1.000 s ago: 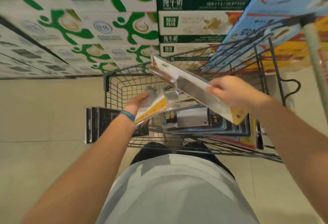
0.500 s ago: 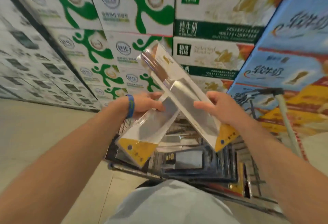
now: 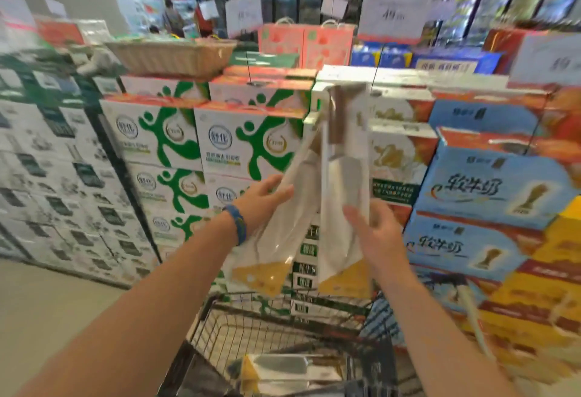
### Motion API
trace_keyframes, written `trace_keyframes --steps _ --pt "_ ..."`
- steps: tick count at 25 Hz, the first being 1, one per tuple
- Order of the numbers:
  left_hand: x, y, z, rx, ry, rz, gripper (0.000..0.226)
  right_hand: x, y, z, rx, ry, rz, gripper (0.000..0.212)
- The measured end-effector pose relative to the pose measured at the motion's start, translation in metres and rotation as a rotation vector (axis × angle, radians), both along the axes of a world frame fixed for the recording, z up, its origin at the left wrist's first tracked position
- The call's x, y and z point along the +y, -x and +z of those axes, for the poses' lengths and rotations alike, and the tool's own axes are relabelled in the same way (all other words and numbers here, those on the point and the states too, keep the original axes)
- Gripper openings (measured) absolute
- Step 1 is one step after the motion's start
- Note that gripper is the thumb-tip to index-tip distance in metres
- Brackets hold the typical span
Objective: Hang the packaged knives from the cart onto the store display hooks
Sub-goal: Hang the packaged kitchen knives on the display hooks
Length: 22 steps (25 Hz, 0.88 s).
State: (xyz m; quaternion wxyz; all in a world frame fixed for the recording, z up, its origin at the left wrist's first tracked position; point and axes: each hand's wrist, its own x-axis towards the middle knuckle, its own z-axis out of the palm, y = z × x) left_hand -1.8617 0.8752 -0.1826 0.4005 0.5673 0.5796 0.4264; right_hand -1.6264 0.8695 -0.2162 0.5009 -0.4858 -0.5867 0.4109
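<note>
6 o'clock, nearest: wire cart (image 3: 239,333) at bottom edge, w/ cart knife pack (image 3: 283,365) lying flat in it, blade approx level, yellow corner on its left.

Your L forearm enters from 7 o'clock w/ blue wristband (image 3: 237,223). R forearm enters from 5 o'clock.

L hand (image 3: 265,197) sits just left of ctr, fingers curled onto left edge of L knife pack (image 3: 276,239), pinching it approx mid-length. That pack is tilted, top leaning toward 1 o'clock, yellow bottom end at 6 o'clock just above the cart rim.

R hand (image 3: 375,230) is just right of ctr and grips R knife pack (image 3: 344,176) low on its right edge. Fingers are motion-blurred, so exact lay can't tell. R pack is approx upright, brown handle up at 12 o'clock, yellow corner at bottom.

The two pack tops come together near 12 o'clock; touching or only overlapping, can't tell. Both packs are held in the air above the cart.

Behind: green-white cartons (image 3: 176,142) stacked at 9–10 o'clock, blue cartons (image 3: 493,189) at 3 o'clock. Wicker basket (image 3: 169,57) sits on top of the stack at 11 o'clock. Price sign (image 3: 393,17) at 1 o'clock. Farthest, ppl (image 3: 171,17) at 11 o'clock, blurred.
</note>
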Motion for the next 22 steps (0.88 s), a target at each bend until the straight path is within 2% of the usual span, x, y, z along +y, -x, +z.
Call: trace_keyframes --steps 1,3,5,9,13,15,17,19,21,22 --pt "-0.003 -0.008 -0.005 -0.198 -0.035 0.027 0.033 -0.009 0.010 -0.006 0.122 0.073 0.070 0.019" --pt "-0.009 -0.022 -0.014 -0.373 -0.090 0.055 0.038 -0.016 0.021 -0.012 0.171 0.100 0.123 0.020" --pt "-0.018 -0.030 -0.019 -0.377 -0.110 0.042 0.039 -0.010 0.019 -0.014 0.178 0.066 0.155 0.019" --pt "-0.020 -0.032 -0.027 -0.514 -0.045 0.089 0.073 -0.005 0.006 -0.009 0.189 0.016 0.181 0.051" --pt "-0.019 -0.034 -0.024 -0.640 -0.023 0.080 0.064 -0.001 0.005 0.014 0.122 -0.062 0.181 0.049" --pt "-0.018 -0.038 -0.016 -0.632 -0.044 0.017 0.066 0.000 0.015 0.029 0.070 -0.084 0.153 0.051" --pt "-0.017 -0.044 -0.007 -0.558 -0.075 -0.083 0.069 0.001 0.029 0.037 -0.167 -0.134 0.039 0.052" --pt "-0.015 -0.042 0.002 -0.440 -0.085 -0.124 0.065 0.000 0.031 0.042 -0.580 -0.240 -0.204 0.056" --pt "-0.011 -0.028 0.013 -0.242 -0.102 -0.126 0.050 0.002 0.023 0.058 -0.841 -0.525 -0.392 0.067" --pt "-0.009 -0.021 0.021 -0.078 -0.116 -0.126 0.039 0.007 0.019 0.069 -0.907 -0.712 -0.373 0.076"
